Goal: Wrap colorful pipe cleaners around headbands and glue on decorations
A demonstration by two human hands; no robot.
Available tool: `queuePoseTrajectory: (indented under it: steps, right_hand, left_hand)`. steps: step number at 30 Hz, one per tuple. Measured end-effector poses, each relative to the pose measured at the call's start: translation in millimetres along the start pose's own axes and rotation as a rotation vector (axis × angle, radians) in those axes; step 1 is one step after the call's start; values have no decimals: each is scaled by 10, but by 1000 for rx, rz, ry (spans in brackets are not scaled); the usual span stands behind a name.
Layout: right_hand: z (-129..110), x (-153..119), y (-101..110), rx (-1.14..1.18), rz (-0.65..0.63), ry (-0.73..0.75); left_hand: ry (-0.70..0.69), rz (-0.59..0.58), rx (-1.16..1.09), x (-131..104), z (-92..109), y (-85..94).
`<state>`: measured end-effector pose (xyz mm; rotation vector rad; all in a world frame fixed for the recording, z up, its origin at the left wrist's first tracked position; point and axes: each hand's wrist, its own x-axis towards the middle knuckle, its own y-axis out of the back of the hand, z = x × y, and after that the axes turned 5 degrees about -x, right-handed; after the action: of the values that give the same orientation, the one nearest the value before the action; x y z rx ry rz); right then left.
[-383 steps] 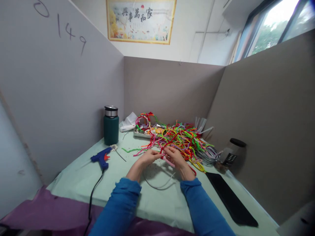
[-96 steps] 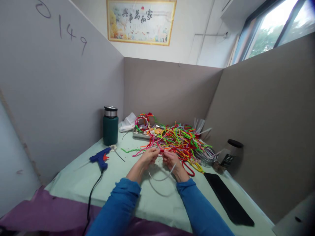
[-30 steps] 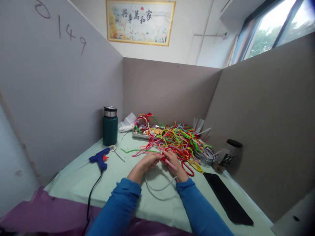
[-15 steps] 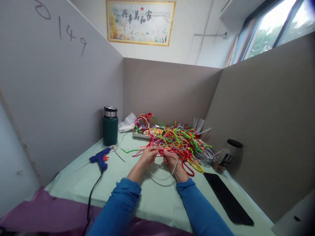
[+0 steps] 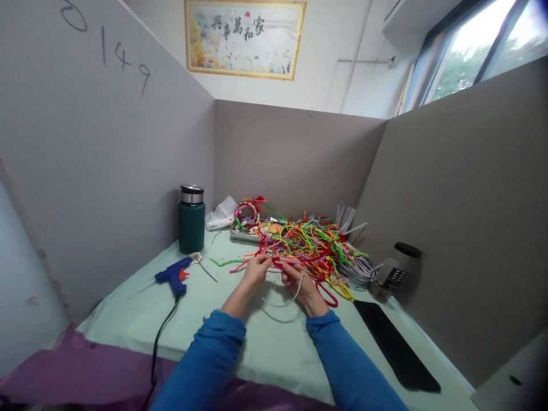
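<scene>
Between my two hands is a band with a red and pink wrapped stretch [image 5: 282, 261] and a pale, bare loop [image 5: 280, 305] hanging below it. My left hand [image 5: 257, 271] pinches the red end of the wrapped stretch. On the other side, my right hand [image 5: 296, 279] has its fingers closed on the same band, near the pink part. Just beyond both hands lies a heap of colourful fuzzy stems [image 5: 314, 240]. The exact fingertip contact is too small to make out.
A blue glue gun [image 5: 174, 275] with its cord and a green bottle [image 5: 192, 222] stand left. Behind is a metal tray [image 5: 248, 236]. Scissors [image 5: 342, 290], a black flat object [image 5: 396, 345] and a clear jar [image 5: 391, 274] are right. Grey panels enclose the table [image 5: 132, 325].
My right hand's fingers have shifted slightly on the band, showing more of the pink part. The pale loop has moved a little upward. My left hand has barely moved.
</scene>
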<state>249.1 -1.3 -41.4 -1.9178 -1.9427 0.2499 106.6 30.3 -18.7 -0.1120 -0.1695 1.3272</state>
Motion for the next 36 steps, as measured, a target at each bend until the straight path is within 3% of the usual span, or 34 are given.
queuePoseTrajectory:
  steps: [7, 14, 21, 29, 36]
  right_hand:
    - [18, 27, 25, 41, -1, -13]
    - [35, 16, 14, 50, -3, -40]
    - [32, 29, -4, 59, 57, -41]
    - [32, 32, 34, -47, -46, 25]
    - [8, 20, 81, -149, -139, -35]
  left_hand:
    - [-251, -33, 243, 67, -69, 16]
    - [-331, -20, 356, 74, -79, 33]
    - [-142, 51, 245, 79, -101, 30]
    - [194, -133, 104, -51, 41, -9]
    - [326, -178, 134, -112, 63, -18]
